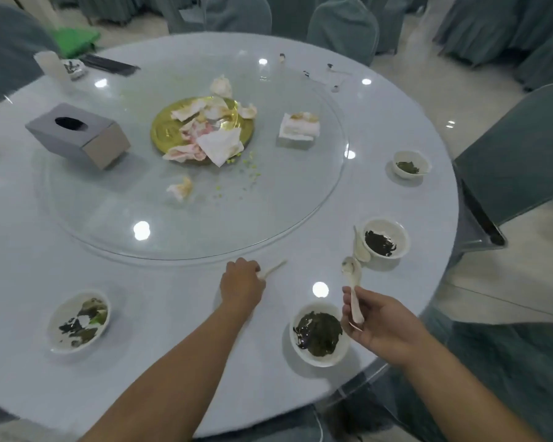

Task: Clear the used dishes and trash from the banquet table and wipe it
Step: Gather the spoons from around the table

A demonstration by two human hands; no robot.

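Observation:
My right hand (382,320) grips the handle of a white ceramic spoon (353,283), held just above a white bowl (318,334) of dark leftovers at the table's near edge. My left hand (241,283) curls around the end of pale chopsticks (273,268) lying on the white round table (179,346). Another bowl (384,239) with dark scraps and a spoon leaning on it stands to the right. A bowl (79,322) with greens sits near left, a small bowl (411,164) far right. Crumpled napkins cover a gold plate (165,130) on the glass turntable (205,234).
A grey tissue box (77,135) and a folded white towel (299,127) sit on the turntable, with crumbs and a loose napkin (181,188). Dark chopsticks (109,63) and a cup lie far left. Covered chairs (342,27) ring the table; one stands close at right.

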